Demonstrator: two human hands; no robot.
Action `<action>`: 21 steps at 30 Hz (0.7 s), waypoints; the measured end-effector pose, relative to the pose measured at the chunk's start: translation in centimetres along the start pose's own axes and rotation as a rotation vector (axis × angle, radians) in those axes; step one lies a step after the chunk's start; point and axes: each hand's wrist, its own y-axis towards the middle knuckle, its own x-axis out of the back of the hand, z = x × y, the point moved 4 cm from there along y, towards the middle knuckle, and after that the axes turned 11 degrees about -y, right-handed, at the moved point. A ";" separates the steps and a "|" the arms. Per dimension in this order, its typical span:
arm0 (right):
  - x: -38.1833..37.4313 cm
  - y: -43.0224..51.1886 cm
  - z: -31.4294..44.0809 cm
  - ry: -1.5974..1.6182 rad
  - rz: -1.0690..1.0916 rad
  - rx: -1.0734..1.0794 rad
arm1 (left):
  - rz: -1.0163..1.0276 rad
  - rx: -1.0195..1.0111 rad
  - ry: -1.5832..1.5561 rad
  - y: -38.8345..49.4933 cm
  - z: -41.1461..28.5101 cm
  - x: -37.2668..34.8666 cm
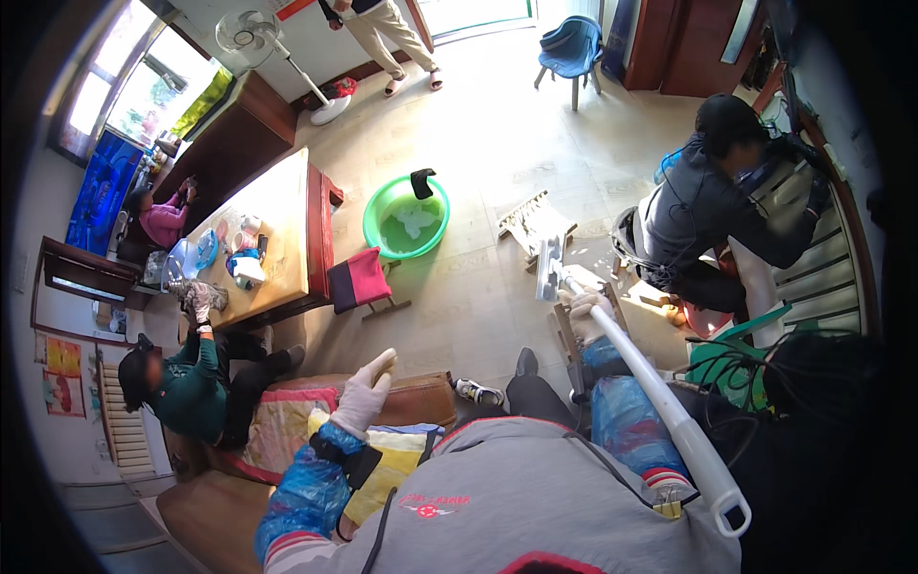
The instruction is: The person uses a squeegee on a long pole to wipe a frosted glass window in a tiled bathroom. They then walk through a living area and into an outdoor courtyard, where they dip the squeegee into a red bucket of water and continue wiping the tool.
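Note:
Both my hands wear pale gloves, with blue plastic sleeve covers on the forearms. My right hand [589, 316] is closed around a white pole [656, 391], just below its flat grey-white head [550, 269], which looks like a mop or squeegee. The pole's handle end, with a hanging hole, lies back by my right shoulder. My left hand [364, 394] is raised over a brown leather seat edge [416, 402], fingers extended, holding nothing. Ahead on the floor stands a green basin [446, 222] with liquid in it and a black cloth [422, 184] over its far rim.
A folding stool with a pink and purple seat [360, 281] and a slatted stool [534, 221] stand ahead. A cluttered wooden table [283, 237] is left; a person [190, 391] sits near it. Another person [703, 208] bends beside a radiator [825, 265] at right.

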 end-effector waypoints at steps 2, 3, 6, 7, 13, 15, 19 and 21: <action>-0.2 0.2 1.2 -0.022 -0.041 0.032 | -0.008 0.065 -0.037 3.0 -0.3 -0.3; -0.7 0.5 1.8 -0.035 -0.048 0.040 | 0.001 0.038 -0.101 4.2 -0.4 -0.4; -2.0 1.0 3.2 -0.056 -0.066 0.043 | 0.011 0.147 -0.105 6.2 0.8 -0.1; -2.4 1.3 3.7 -0.038 -0.098 0.058 | 0.021 0.204 -0.129 6.8 1.3 0.0; -4.2 5.2 7.1 -0.053 -0.185 0.143 | 0.027 0.241 -0.043 12.9 2.4 3.1; -5.0 7.6 8.4 -0.054 -0.196 0.109 | 0.019 0.222 -0.039 15.9 2.8 4.8; -6.4 12.7 10.3 -0.022 -0.240 0.188 | -0.036 0.217 0.002 22.0 4.3 9.5; -7.2 15.2 10.9 -0.067 -0.339 0.159 | -0.095 0.214 -0.030 24.4 4.7 12.3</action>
